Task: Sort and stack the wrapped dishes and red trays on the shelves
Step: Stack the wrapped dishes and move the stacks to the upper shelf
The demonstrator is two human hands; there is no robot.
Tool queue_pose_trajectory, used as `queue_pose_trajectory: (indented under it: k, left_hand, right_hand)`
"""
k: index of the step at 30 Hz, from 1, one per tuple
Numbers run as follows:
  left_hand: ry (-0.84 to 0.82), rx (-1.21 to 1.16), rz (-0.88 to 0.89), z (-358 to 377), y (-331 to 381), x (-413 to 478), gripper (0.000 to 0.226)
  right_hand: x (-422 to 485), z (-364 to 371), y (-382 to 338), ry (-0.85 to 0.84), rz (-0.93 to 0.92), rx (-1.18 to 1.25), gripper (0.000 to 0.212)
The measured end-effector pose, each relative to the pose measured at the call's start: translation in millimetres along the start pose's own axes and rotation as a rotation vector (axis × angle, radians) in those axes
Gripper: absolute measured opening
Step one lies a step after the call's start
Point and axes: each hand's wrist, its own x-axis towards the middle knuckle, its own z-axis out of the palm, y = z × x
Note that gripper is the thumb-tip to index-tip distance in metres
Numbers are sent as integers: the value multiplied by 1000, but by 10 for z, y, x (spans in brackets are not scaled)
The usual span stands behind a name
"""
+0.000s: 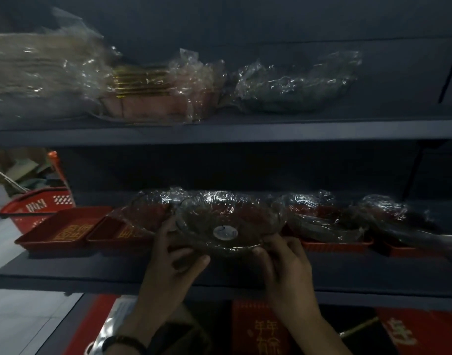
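A plastic-wrapped glass dish [227, 224] with a round white label is held at the middle shelf [91, 267], tilted toward me. My left hand [168, 262] grips its left rim and my right hand [284, 262] pinches its right rim. Behind it lies another wrapped dish [145, 213] on a red tray [109, 234]. An open red tray [63, 229] sits at the left. To the right, two more wrapped dishes [319, 216] [399, 221] rest on red trays [337, 245].
The upper shelf [219, 129] carries wrapped stacks: pale plates [40, 70], gold-edged pink trays [148, 93] and a dark dish [294, 90]. A red shopping basket [37, 206] stands left of the shelving. Red packaged goods [260, 329] lie on the shelf below.
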Motion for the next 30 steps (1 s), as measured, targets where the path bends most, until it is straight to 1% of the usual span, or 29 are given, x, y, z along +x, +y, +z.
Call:
queue_pose_trajectory:
  k: [1, 5, 8, 14, 18, 20, 23, 27, 30]
  left_hand:
    - [8, 20, 16, -19, 39, -50, 86]
    - [60, 76, 69, -113, 229, -253, 50]
    - [86, 145, 153, -160, 442, -392, 40]
    - [108, 172, 321, -290, 1129, -667, 38]
    - [105, 31, 350, -362, 1656, -930, 38]
    - [111, 0, 371, -406, 1921, -1053, 38]
    - [87, -37, 367, -433, 2234, -1213, 38]
    - [89, 30, 415, -414, 2647, -1306, 33]
    - [88, 38, 446, -408, 2978, -1259, 29]
  right_hand:
    - [-50, -55, -39, 5, 3, 8, 16]
    - [-232, -288, -251, 21, 8, 0, 21]
    - [-313, -486, -511, 27, 11, 37, 25]
    - [-450, -977, -1027, 110, -49, 172, 23]
    - [-538, -1326, -1396, 140, -80, 256, 21]
    - [-586, -1497, -1544, 155, -100, 277, 21]
    - [-656, -1741, -1748, 173, -107, 270, 16]
    - [-626, -2082, -2003, 202, -137, 269, 12]
    - [-506, -2325, -2210, 218, -168, 266, 15]
